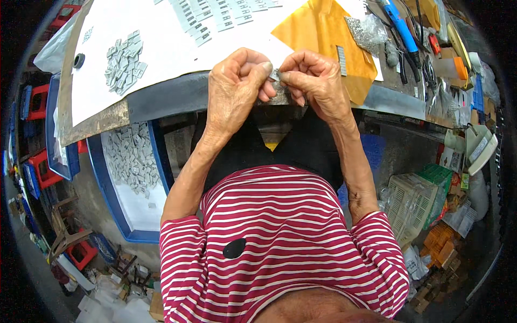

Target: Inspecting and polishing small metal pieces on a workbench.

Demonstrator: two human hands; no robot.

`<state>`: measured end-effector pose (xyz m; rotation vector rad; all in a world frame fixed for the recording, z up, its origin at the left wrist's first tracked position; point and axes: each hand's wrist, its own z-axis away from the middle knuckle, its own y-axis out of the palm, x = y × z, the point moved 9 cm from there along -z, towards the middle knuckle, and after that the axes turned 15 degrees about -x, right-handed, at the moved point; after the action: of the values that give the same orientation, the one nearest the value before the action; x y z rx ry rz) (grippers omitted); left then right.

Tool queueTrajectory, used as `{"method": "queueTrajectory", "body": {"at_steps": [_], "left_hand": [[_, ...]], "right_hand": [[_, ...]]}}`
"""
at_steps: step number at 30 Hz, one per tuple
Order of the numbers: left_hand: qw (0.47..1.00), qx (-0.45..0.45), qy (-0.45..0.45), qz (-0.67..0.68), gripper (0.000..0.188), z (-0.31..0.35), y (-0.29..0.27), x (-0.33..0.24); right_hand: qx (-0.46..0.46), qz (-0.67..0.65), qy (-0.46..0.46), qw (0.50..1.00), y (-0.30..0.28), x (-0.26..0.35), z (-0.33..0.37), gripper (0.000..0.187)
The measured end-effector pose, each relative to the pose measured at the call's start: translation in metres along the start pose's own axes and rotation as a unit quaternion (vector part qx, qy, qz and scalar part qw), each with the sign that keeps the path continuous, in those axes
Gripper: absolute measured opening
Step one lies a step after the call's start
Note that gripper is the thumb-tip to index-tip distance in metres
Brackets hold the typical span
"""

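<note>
My left hand [234, 89] and my right hand [318, 83] meet at the near edge of the table, thumbs and forefingers pinched together. Between the fingertips is a small grey piece [275, 75], mostly covered by them, so its exact shape cannot be made out. Beyond my left hand, flat grey pieces [221, 15] with dark notches lie in rows on white paper [167, 59]. A loose heap of similar grey pieces [124, 67] sits farther left. Just past my right hand, a ribbed grey strip [341, 59] rests on a yellow envelope [309, 27].
A black ring [79, 61] lies at the paper's left. Below the table, a blue tray [102, 183] holds many grey pieces. A blue pen-shaped power tool [397, 24], cables and a bubble-wrap bundle [366, 32] crowd the right. Crates [412, 202] stand low on the right.
</note>
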<state>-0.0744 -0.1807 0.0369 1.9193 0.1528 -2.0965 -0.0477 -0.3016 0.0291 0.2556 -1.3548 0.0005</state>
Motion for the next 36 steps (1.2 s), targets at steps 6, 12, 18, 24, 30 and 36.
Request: {"method": "queueTrajectory", "body": {"at_steps": [6, 12, 18, 24, 30, 36], "left_hand": [[1.0, 0.005, -0.005, 0.023, 0.011, 0.001, 0.003, 0.003], [0.999, 0.024, -0.01, 0.047, 0.01, 0.001, 0.005, 0.008], [0.997, 0.031, -0.032, 0.061, 0.011, 0.001, 0.007, 0.012], [0.995, 0.027, -0.051, 0.087, 0.01, 0.0, 0.008, 0.015], [0.995, 0.027, -0.053, 0.083, 0.011, -0.001, 0.007, 0.017], [0.993, 0.042, -0.07, 0.085, 0.012, -0.001, 0.009, 0.016]], "right_hand": [[0.001, 0.028, 0.004, 1.0, -0.001, -0.001, -0.001, 0.006], [0.004, 0.047, 0.01, 0.999, -0.003, -0.003, -0.004, 0.007], [0.021, 0.042, 0.021, 0.999, -0.004, -0.008, -0.007, 0.012], [0.02, 0.069, 0.024, 0.997, -0.007, -0.011, -0.008, 0.015], [0.027, 0.066, 0.032, 0.997, -0.002, -0.011, -0.006, 0.013], [0.033, 0.009, 0.066, 0.997, -0.002, -0.013, -0.007, 0.012]]}}
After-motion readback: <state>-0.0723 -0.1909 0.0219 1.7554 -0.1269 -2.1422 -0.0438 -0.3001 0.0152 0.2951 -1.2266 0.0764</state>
